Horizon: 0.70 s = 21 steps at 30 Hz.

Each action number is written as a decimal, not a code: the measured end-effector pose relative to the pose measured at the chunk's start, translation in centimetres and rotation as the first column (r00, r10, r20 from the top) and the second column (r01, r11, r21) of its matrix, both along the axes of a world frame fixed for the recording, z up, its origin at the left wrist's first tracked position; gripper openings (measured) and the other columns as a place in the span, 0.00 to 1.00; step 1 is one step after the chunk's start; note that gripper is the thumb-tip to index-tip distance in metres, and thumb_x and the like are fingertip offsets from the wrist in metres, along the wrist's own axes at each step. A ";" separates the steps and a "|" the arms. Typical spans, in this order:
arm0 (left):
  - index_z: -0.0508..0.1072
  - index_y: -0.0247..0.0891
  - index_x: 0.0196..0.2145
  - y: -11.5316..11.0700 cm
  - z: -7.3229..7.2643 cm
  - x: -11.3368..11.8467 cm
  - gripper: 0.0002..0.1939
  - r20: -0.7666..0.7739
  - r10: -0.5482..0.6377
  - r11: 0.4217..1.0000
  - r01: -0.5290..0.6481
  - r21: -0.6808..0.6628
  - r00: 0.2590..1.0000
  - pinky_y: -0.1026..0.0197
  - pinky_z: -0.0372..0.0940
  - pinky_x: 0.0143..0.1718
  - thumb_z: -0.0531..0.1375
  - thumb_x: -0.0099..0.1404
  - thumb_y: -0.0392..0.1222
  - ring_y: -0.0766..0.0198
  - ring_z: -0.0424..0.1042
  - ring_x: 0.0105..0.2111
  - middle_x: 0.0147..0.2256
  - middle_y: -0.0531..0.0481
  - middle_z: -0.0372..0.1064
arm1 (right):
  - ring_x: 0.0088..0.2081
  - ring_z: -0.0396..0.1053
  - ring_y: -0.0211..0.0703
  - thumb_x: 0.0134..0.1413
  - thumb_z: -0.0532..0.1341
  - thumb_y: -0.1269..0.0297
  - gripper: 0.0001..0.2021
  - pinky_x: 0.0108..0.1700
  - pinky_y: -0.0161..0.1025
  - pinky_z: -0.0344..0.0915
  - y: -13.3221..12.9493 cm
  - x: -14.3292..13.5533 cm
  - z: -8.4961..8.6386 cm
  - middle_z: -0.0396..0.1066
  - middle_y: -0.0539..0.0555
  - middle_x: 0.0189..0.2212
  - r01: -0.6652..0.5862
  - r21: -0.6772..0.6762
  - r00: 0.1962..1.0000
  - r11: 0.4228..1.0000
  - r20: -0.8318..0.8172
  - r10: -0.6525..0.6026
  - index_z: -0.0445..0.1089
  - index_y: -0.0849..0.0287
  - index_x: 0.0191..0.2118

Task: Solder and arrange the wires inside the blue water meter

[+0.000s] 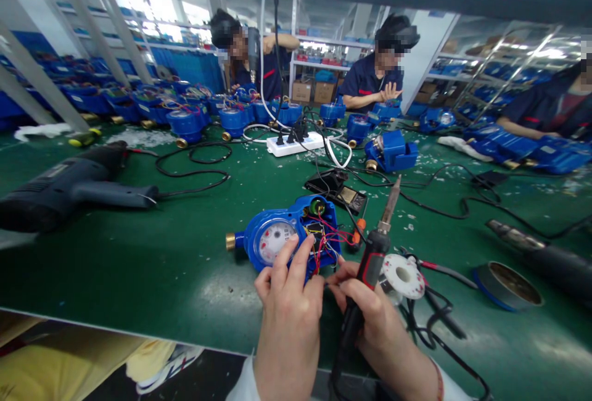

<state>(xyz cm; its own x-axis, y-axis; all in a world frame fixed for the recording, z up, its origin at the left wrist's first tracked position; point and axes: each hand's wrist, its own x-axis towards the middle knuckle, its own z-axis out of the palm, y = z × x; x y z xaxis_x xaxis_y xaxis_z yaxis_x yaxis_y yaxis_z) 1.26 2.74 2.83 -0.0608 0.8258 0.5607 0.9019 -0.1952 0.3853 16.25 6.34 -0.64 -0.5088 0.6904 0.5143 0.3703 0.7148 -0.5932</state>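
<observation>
A blue water meter (254, 228) with a round white dial and a brass fitting lies in front of me, its side compartment open. Red, white and yellow wires (329, 222) spill out of that compartment. My left hand (291, 314) grips the meter's near side, fingertips on the dial edge and the compartment. In my right hand (382, 321) is a soldering iron (374, 256), its tip pointing up and away from the meter. The right fingertips also pinch close to the meter's lower right corner; what they touch there is too small to make out.
A solder spool (404, 274) and a round tin (506, 287) lie right. Behind the meter are an iron stand (349, 196), an orange-handled screwdriver (357, 232) and a power strip (296, 144). Left lies a heat gun (69, 185). Co-workers (370, 83) sit opposite among blue meters.
</observation>
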 end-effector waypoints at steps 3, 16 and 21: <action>0.74 0.42 0.32 0.0 0.0 0.1 0.07 -0.007 0.010 1.000 -0.010 -0.011 1.000 0.48 0.50 0.47 0.58 0.62 0.32 0.51 0.55 0.59 0.58 0.51 0.62 | 0.39 0.66 0.41 0.61 0.51 0.75 0.07 0.41 0.35 0.66 -0.1 -0.3 -0.1 0.64 0.55 0.40 0.030 0.014 0.999 0.999 -0.031 -0.030 0.61 0.56 0.37; 0.72 0.43 0.32 0.0 0.7 0.4 0.09 -0.100 0.063 0.993 -0.072 -0.092 0.993 0.47 0.48 0.44 0.56 0.64 0.31 0.53 0.54 0.59 0.59 0.56 0.60 | 0.45 0.59 0.43 0.62 0.45 0.76 0.10 0.46 0.36 0.63 0.5 -0.4 1.8 0.58 0.57 0.45 -0.072 0.178 0.981 0.981 0.191 0.037 0.58 0.58 0.45; 0.73 0.43 0.30 0.0 0.9 0.8 0.10 -0.093 0.087 0.993 -0.094 -0.077 0.992 0.46 0.47 0.44 0.56 0.64 0.31 0.52 0.56 0.58 0.58 0.57 0.61 | 0.38 0.61 0.40 0.60 0.47 0.79 0.10 0.42 0.37 0.66 0.3 -0.6 1.6 0.59 0.54 0.37 -0.033 0.174 0.999 0.984 0.047 0.025 0.57 0.57 0.40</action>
<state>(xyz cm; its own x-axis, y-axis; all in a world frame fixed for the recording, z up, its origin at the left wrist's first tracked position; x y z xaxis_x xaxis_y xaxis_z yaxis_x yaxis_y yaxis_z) 2.09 2.77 3.78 -0.0899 0.8620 0.4988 0.9458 -0.0830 0.3139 15.63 6.66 0.92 -0.5522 0.5763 0.6024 0.3711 0.8170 -0.4414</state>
